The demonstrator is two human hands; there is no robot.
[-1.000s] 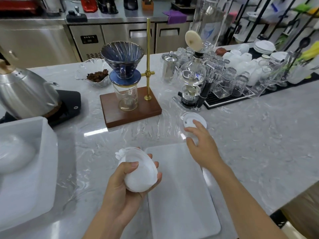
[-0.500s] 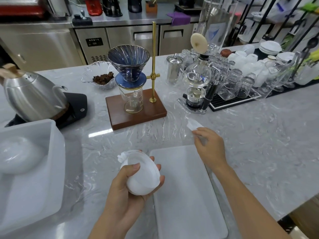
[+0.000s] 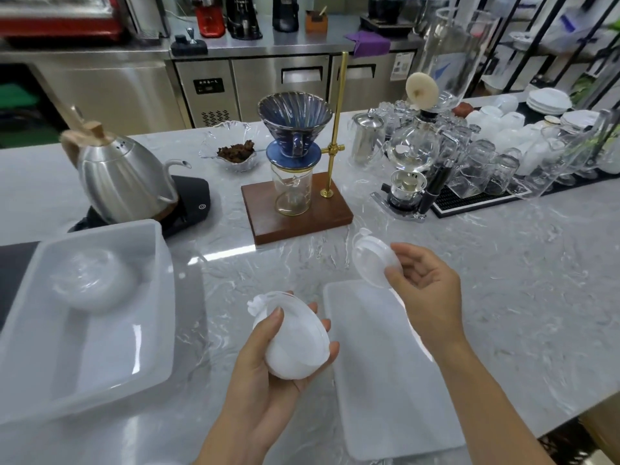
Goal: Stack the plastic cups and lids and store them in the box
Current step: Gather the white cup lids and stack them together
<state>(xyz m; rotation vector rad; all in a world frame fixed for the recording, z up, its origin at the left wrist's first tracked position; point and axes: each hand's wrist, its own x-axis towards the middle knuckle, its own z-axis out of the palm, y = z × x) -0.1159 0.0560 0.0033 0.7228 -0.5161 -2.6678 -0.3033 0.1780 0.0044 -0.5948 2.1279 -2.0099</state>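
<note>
Step in hand (judged): add single lid to lid stack, then stow in box.

L hand [image 3: 268,380]: fingers curled round the lid stack [image 3: 295,340], thumb on the near-left face, fingertips wrapped over the far-right rim. Stack held off the counter [image 3: 503,297], open faces tilted up and to the right, tab at upper left.

R hand [image 3: 426,290]: thumb and fingers pinch the single lid [image 3: 374,263] at its right edge. Lid hangs clear of the counter, projecting left and away from the fingertips; tab at top. Lid plane roughly upright, tilted, face turned toward L hand.

Key relation: lid stack lies down-left of the R fingers, near but apart, w/ visible gap between the two. Single lid's face and stack's open face point roughly toward each other. Judged: a short inward move of either hand closes the gap; R hand carries the lighter part, so it's the likelier mover. Tabs may need aligning for nesting.

Box [image 3: 157,297]: well to the left of L fingers, on the counter, open top. A pale rounded bundle [image 3: 90,280] sits inside at the far end; contents blurred, can't tell. L hand is nearer the box.

Flat white tray lid [image 3: 396,380] lies on the counter under and between both hands.
</note>
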